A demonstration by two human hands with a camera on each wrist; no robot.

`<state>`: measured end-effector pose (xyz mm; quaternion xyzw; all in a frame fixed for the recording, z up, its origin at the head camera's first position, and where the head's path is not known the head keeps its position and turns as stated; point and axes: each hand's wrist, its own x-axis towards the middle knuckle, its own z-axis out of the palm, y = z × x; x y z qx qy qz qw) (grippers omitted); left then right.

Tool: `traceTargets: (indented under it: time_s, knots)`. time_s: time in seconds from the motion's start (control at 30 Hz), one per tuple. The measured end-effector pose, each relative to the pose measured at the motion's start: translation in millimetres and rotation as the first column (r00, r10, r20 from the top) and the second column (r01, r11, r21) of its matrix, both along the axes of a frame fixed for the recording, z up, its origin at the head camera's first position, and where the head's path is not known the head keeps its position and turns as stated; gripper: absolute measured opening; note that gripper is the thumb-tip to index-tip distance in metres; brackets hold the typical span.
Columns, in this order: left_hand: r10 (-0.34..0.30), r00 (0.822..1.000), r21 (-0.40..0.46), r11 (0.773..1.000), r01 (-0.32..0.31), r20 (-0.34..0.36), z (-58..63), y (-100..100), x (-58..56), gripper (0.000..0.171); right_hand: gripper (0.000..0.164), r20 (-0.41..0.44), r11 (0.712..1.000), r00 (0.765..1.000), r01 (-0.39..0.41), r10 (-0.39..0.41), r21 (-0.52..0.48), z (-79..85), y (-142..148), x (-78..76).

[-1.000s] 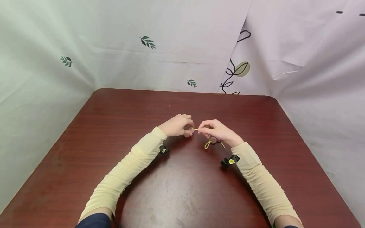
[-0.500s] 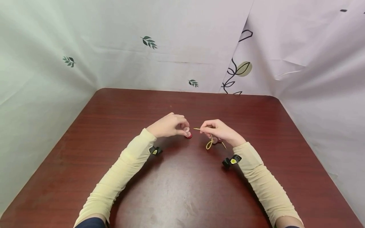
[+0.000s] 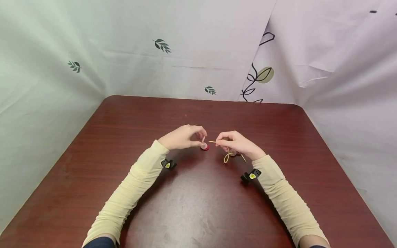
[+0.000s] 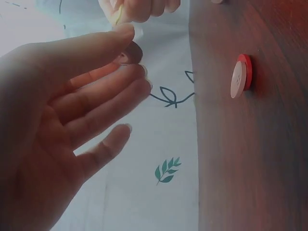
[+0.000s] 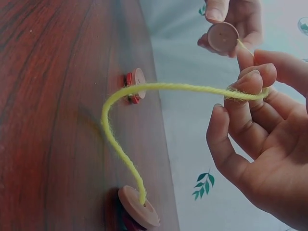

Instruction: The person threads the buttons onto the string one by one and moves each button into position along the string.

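Observation:
My left hand [image 3: 182,137] pinches a pinkish-brown button [image 5: 223,37] between thumb and fingertips, above the table. In the head view this button stands nearly edge-on. My right hand [image 3: 236,142] pinches a yellow yarn [image 5: 166,87] close to its end, and the short free tip points at the held button. The right wrist view shows the tip at the button's edge; whether it enters a hole I cannot tell. From the right hand the yarn loops down into a hole of a second pinkish button [image 5: 137,208] lying on the table, with something red under it.
Below my left hand a pink button [image 4: 237,81] lies on a red button [image 4: 248,72] on the dark red wooden table [image 3: 198,206]. A white leaf-printed cloth [image 3: 130,62] hangs behind and beside the table. Each wrist wears a small black camera.
My left hand has moved left, drawing the button off from the yarn tip it was touching. The button has since turned edge-on in the head view. My right hand has barely shifted.

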<state>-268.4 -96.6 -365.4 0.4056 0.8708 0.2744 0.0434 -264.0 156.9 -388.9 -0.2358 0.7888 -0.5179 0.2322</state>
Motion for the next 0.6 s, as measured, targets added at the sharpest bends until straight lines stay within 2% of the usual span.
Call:
traceTargets:
  time_s: [0.3,0.5,0.6]
  knots:
    - [-0.016,1.000,0.027,0.999,0.016,0.003,-1.6,3.1,1.4,0.031,0.022,-0.055,0.999,0.998,0.021,-0.019,0.032,0.0,-6.5,2.9]
    - [-0.032,0.999,0.053,0.998,0.031,0.004,-1.7,5.8,0.7,0.033,0.026,-0.029,0.996,0.996,0.088,-0.088,0.029,-3.1,-9.3,1.9]
    - [-0.034,0.999,0.054,0.998,0.034,0.002,-2.5,6.6,0.4,0.033,0.026,-0.047,0.995,0.995,0.094,-0.093,0.033,-4.3,-10.4,2.0]
